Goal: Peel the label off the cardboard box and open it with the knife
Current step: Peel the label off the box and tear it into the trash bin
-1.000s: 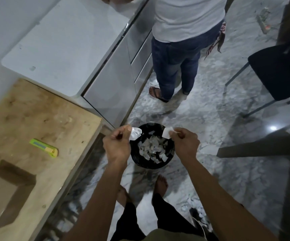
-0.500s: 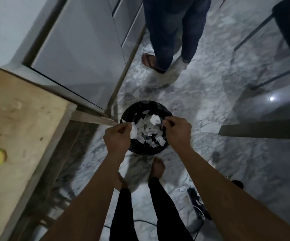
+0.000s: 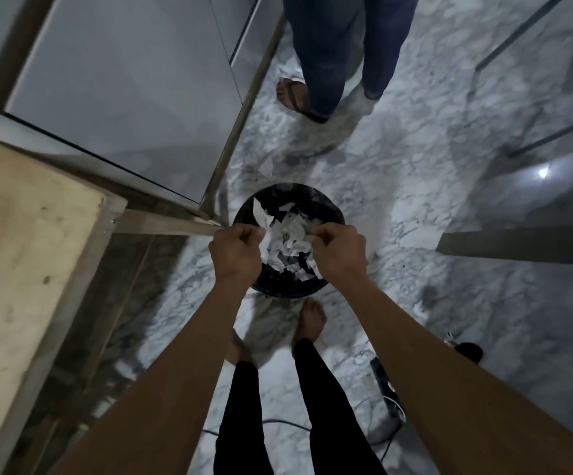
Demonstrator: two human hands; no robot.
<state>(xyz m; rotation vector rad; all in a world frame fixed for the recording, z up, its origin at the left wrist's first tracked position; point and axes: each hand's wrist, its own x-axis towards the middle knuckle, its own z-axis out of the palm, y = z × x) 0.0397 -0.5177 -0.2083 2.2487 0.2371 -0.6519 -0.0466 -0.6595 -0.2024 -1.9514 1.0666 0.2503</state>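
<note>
My left hand [image 3: 235, 252] and my right hand [image 3: 338, 250] are both closed into loose fists over a black round bin [image 3: 290, 292] on the floor. The bin holds several torn white label scraps [image 3: 288, 234]. The thumbs and forefingers are pinched together, and I see no scrap clearly between them. Neither the cardboard box nor the knife is in view. Only the corner of the wooden table [image 3: 28, 241] shows at the left.
Another person's legs [image 3: 326, 53] in jeans and sandals stand just beyond the bin. A grey cabinet [image 3: 124, 84] is at the upper left and dark chair legs [image 3: 532, 39] at the upper right. My bare feet are below the bin; a dark device with a cable [image 3: 386, 378] lies on the marble floor.
The view has tilted down, so the green knife and most of the table left the frame. Both hands dropped toward the bin, and the white scraps they held no longer show.
</note>
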